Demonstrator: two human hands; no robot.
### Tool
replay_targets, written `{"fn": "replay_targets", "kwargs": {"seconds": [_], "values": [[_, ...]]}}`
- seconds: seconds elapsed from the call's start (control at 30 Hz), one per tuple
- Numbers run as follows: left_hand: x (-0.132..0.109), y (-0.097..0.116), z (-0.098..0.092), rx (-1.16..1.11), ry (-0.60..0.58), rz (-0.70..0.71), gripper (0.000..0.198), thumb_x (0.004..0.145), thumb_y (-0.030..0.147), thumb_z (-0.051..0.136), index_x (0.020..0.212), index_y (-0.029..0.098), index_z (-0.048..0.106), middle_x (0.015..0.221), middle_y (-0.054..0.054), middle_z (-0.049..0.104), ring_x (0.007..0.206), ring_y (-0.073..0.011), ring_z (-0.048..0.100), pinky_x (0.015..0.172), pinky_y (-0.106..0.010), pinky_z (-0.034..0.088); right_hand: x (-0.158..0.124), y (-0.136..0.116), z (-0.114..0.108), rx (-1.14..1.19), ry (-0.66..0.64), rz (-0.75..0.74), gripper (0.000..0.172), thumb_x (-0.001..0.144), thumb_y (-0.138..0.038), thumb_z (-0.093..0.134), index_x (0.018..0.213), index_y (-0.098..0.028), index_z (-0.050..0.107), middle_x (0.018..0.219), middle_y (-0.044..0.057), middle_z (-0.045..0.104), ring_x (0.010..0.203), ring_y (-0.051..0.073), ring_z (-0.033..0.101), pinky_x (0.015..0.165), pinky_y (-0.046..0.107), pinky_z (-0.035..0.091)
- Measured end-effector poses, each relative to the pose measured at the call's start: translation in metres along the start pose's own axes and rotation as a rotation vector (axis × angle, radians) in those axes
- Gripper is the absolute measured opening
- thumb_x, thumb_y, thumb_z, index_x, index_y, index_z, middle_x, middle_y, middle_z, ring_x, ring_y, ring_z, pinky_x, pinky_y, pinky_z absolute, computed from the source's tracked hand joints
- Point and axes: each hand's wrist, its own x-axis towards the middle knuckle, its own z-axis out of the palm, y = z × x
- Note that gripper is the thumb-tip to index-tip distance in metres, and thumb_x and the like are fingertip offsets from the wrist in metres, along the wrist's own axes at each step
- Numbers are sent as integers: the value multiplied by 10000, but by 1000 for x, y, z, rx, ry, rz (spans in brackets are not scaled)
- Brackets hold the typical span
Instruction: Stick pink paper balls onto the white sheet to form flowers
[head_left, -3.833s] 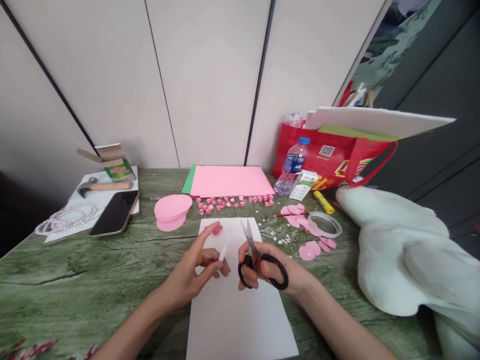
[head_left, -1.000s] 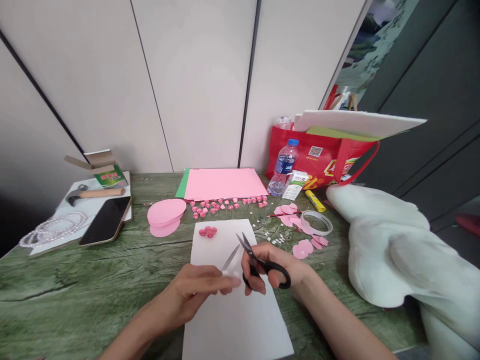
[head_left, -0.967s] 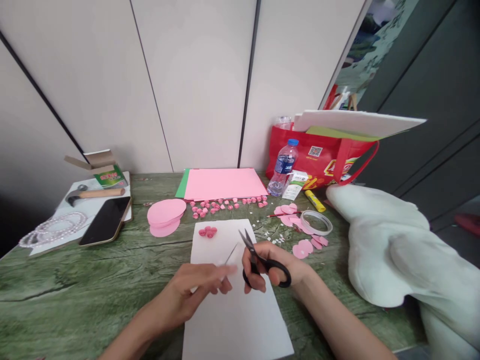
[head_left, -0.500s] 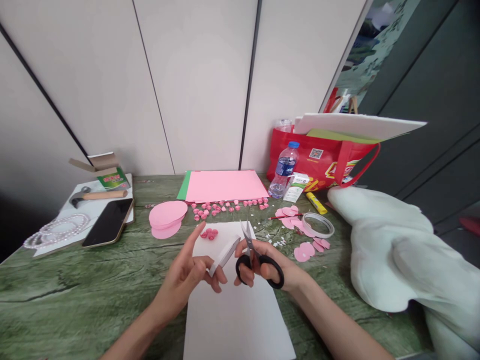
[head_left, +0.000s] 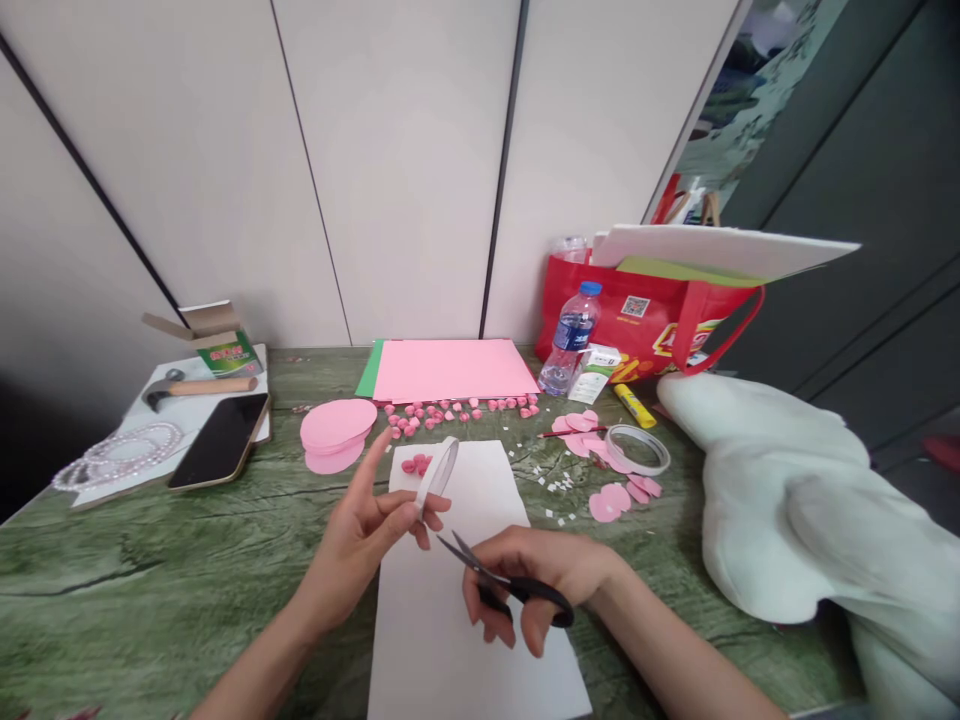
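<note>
Two hands: both up over the white sheet (head_left: 450, 640), well clear of each other's grip.
Left hand (head_left: 356, 532): thumb and fingers pinch the white ring (head_left: 430, 488) by its lower edge, forefinger stretched up and away.
Ring: tilted on edge, above the sheet's far half, partly covering the pink rolls (head_left: 415, 465) from this angle.
Right hand (head_left: 551, 562): fingers curled round the black handles of the scissors (head_left: 495, 577), thumb through one loop.
Scissors: blades slightly apart, tips pointing at the left hand, just short of it!
Behind the sheet: more rolls (head_left: 450, 409) strung out along the counter (head_left: 187, 560), pink paper (head_left: 454, 370) beyond them.
Right side: pink discs (head_left: 609, 502), a tape roll (head_left: 661, 456), a pencil (head_left: 556, 434), and there's the yellow glue stick (head_left: 635, 406).
Back right: bottle (head_left: 573, 335) upright before a red bag (head_left: 600, 275).
Left side: pink ovals (head_left: 337, 425) stacked, then phone (head_left: 220, 440), hammer (head_left: 217, 386) and beads (head_left: 124, 455).
</note>
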Motion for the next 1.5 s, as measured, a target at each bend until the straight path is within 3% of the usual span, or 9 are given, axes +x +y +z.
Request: {"fn": "replay_targets", "kwargs": {"seconds": [0.23,0.5,0.73,0.93,1.2,1.4,1.5], "values": [[-4,2,3,16,-28,-7,887,850,309,583,1443,245,-73,956,-91,713,832,-181,653,828,-353,477,5,-5,3,-66,73,60,646,459,-521,808,900,-113,569,674,-30,535,565,68,475,516,194,383],[-6,-5,9,0,-94,-50,963,818,314,620,1437,263,-115,959,-89,716,808,-184,670,805,-356,498,6,-4,4,-41,136,-6,586,486,-484,818,879,-127,570,668,-35,532,606,87,502,563,218,407],[-8,-5,10,62,-122,-44,988,832,329,605,1423,246,-182,987,-92,706,959,-208,645,864,-344,467,8,1,4,29,156,-24,522,494,-368,849,879,-131,589,649,-48,535,586,76,496,575,218,416],[-8,-9,8,87,-147,1,962,858,300,577,1412,266,-208,1028,-90,692,874,-173,640,814,-310,465,9,10,2,86,113,-40,461,575,-409,804,862,-119,589,580,-64,518,520,56,486,601,236,448],[-9,-8,7,80,-130,-9,961,858,301,572,1408,283,-215,1027,-80,682,981,-213,629,831,-325,465,10,10,4,66,161,50,461,584,-477,775,805,-118,589,545,-48,540,437,56,491,425,172,396],[-10,-8,5,199,-156,0,918,880,310,528,1409,257,-221,1044,-94,672,1046,-208,591,908,-362,423,10,6,6,-49,179,7,576,392,-399,867,818,-134,584,598,-62,536,509,60,480,470,180,385],[-10,-10,5,298,-133,38,879,878,311,515,1430,238,-166,1024,-92,676,977,-198,608,924,-377,416,9,2,6,-132,222,17,561,418,-429,853,817,-136,590,618,-59,527,528,61,460,496,190,369]]}}
